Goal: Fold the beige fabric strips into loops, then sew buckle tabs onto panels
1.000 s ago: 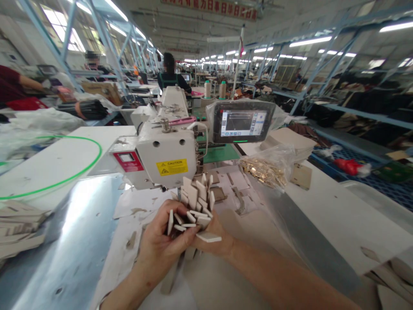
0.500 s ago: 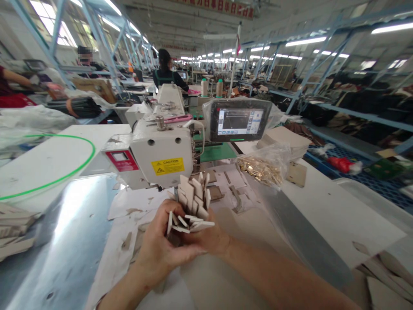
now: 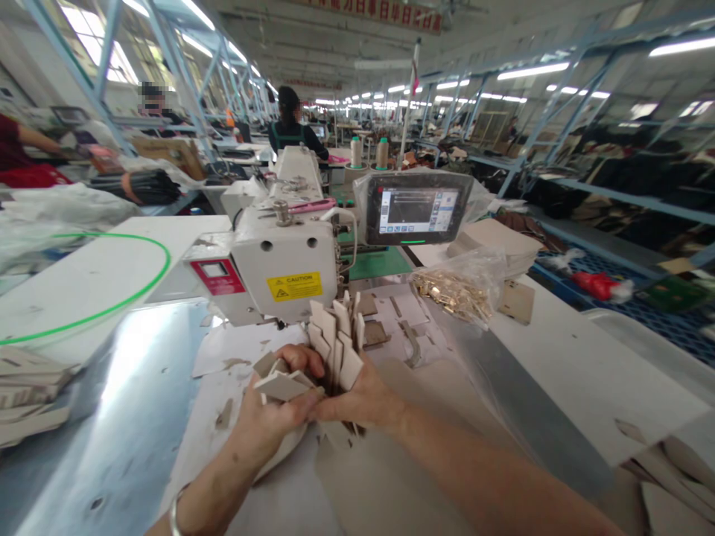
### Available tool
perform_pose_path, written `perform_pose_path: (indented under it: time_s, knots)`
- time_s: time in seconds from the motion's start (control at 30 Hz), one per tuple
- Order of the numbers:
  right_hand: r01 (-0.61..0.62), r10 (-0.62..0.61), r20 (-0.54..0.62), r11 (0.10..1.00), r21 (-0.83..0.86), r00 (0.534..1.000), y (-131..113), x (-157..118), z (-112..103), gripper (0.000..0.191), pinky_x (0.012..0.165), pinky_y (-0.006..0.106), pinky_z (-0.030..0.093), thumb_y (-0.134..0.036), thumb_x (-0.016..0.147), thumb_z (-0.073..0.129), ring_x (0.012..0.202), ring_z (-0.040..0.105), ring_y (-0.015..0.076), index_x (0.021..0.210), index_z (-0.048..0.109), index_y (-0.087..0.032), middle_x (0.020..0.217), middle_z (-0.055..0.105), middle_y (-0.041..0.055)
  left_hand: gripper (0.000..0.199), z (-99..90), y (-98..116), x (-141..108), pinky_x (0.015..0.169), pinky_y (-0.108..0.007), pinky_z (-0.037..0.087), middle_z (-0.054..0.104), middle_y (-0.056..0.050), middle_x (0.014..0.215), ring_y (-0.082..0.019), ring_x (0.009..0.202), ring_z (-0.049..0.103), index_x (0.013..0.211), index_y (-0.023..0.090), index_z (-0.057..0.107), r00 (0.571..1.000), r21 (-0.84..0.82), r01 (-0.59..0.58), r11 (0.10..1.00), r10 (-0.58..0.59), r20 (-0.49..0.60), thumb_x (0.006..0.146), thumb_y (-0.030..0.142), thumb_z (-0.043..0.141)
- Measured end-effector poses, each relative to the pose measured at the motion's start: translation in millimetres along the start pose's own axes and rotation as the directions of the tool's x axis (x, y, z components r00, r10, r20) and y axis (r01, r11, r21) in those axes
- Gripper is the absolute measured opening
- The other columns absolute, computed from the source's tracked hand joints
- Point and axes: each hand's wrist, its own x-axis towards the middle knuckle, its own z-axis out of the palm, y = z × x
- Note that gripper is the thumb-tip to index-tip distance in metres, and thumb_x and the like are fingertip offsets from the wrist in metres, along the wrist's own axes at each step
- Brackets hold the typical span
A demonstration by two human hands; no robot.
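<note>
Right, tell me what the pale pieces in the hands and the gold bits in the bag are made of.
The pale pieces look like stiff board or thick card: matte, with flat cut edges. The gold bits look like polished metal, perhaps brass, shiny where light catches. Their bag is clear plastic.

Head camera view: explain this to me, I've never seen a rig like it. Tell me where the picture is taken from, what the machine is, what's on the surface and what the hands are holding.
This picture comes from a camera worn on a person's head, looking forward and down, so the two bare arms are that person's own. The left hand and right hand together grip a bundle of flat beige cut pieces, fanned upward; their material is hard to tell. Just beyond stands the white head of an industrial sewing machine with a yellow caution label, and to its right a touchscreen panel. A clear plastic bag of small brass-coloured metal parts lies on the white worktable.
</note>
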Motion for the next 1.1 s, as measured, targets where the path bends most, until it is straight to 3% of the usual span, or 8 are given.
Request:
perform_pose_path:
  time_s: [0.13, 0.27, 0.43, 0.57, 0.7, 0.9, 1.03, 1.1]
  knots:
    - [-0.112, 0.090, 0.094, 0.957, 0.268, 0.992, 5.5, -0.8, -4.0, 0.039, 0.091, 0.031, 0.056, -0.029, 0.068, 0.089, 0.095, 0.068, 0.0196, 0.097, 0.064, -0.022, 0.096, 0.069, -0.0008, 0.037, 0.3, -3.3, -1.5, 0.056, -0.025, 0.048, 0.061, 0.002, 0.076, -0.014, 0.066, 0.058, 0.077, 0.023, 0.042, 0.973, -0.305, 0.220, 0.927, -0.232, -0.005, 0.058, 0.025, 0.075]
    - [-0.065, 0.099, -0.110, 0.958, 0.278, 0.989, 15.4, 1.9, -1.8, 0.031, 0.085, 0.028, 0.056, -0.033, 0.071, 0.088, 0.083, 0.068, 0.0161, 0.093, 0.069, -0.020, 0.087, 0.071, -0.0008, 0.036, 4.0, -1.1, -0.6, 0.055, -0.026, 0.049, 0.058, 0.004, 0.070, -0.014, 0.063, 0.056, 0.077, 0.023, 0.041, 0.949, -0.424, 0.278, 0.862, -0.314, -0.014, 0.058, 0.029, 0.072]
    - [-0.033, 0.080, -0.259, 0.983, 0.181, 0.963, 21.0, 4.6, 0.1, 0.025, 0.079, 0.027, 0.056, -0.023, 0.068, 0.084, 0.081, 0.068, 0.0170, 0.090, 0.074, -0.020, 0.088, 0.073, -0.0002, 0.027, 3.2, 7.0, 0.9, 0.048, -0.024, 0.042, 0.052, 0.006, 0.060, -0.012, 0.054, 0.048, 0.079, 0.023, 0.045, 0.942, -0.384, 0.273, 0.882, -0.326, -0.080, 0.063, 0.029, 0.067]
    - [-0.074, 0.123, -0.323, 0.984, 0.159, 0.938, 19.6, 4.4, -2.6, 0.025, 0.084, 0.033, 0.057, -0.022, 0.065, 0.083, 0.083, 0.070, 0.0208, 0.089, 0.077, -0.022, 0.088, 0.076, 0.0004, 0.026, -17.0, 31.3, 5.4, 0.048, -0.021, 0.041, 0.052, 0.007, 0.055, -0.011, 0.053, 0.047, 0.076, 0.023, 0.048, 0.959, -0.291, 0.084, 0.953, -0.156, -0.236, 0.060, 0.024, 0.068]
    - [-0.095, 0.133, -0.290, 0.985, 0.143, 0.948, 23.2, 2.7, -4.7, 0.030, 0.092, 0.039, 0.057, -0.027, 0.066, 0.086, 0.087, 0.072, 0.0230, 0.095, 0.077, -0.025, 0.092, 0.077, 0.0007, 0.021, -44.0, 39.3, 8.6, 0.069, -0.022, 0.054, 0.056, 0.005, 0.059, -0.014, 0.072, 0.061, 0.073, 0.022, 0.056, 0.922, -0.057, -0.133, 0.989, 0.102, -0.374, 0.062, 0.018, 0.073]
    - [-0.101, 0.127, -0.252, 0.988, 0.113, 0.959, 26.1, -1.9, -5.0, 0.027, 0.087, 0.040, 0.059, -0.030, 0.070, 0.085, 0.082, 0.072, 0.0220, 0.094, 0.076, -0.023, 0.090, 0.077, 0.0015, 0.018, -57.8, 30.7, 0.6, 0.101, -0.046, 0.058, 0.061, 0.004, 0.071, -0.014, 0.077, 0.062, 0.071, 0.020, 0.061, 0.902, 0.007, -0.143, 0.990, 0.133, -0.411, 0.067, 0.017, 0.077]
    - [-0.097, 0.107, -0.255, 0.994, 0.051, 0.961, 25.2, -3.3, -6.0, 0.024, 0.086, 0.040, 0.060, -0.030, 0.071, 0.083, 0.082, 0.072, 0.0220, 0.093, 0.077, -0.022, 0.090, 0.077, 0.0024, 0.024, -63.6, 50.2, -6.0, 0.093, -0.045, 0.061, 0.066, 0.005, 0.074, -0.019, 0.081, 0.069, 0.080, 0.021, 0.060, 0.821, 0.149, -0.198, 0.969, 0.247, -0.514, 0.069, 0.018, 0.080]
    - [-0.094, 0.098, -0.254, 0.995, 0.031, 0.962, 25.6, -3.6, -6.1, 0.024, 0.085, 0.041, 0.060, -0.030, 0.072, 0.083, 0.082, 0.072, 0.0222, 0.093, 0.077, -0.021, 0.090, 0.078, 0.0028, 0.029, -67.3, 50.6, -8.7, 0.079, -0.038, 0.062, 0.069, 0.005, 0.073, -0.020, 0.077, 0.072, 0.084, 0.022, 0.059, 0.826, 0.244, -0.148, 0.958, 0.256, -0.502, 0.068, 0.021, 0.082]
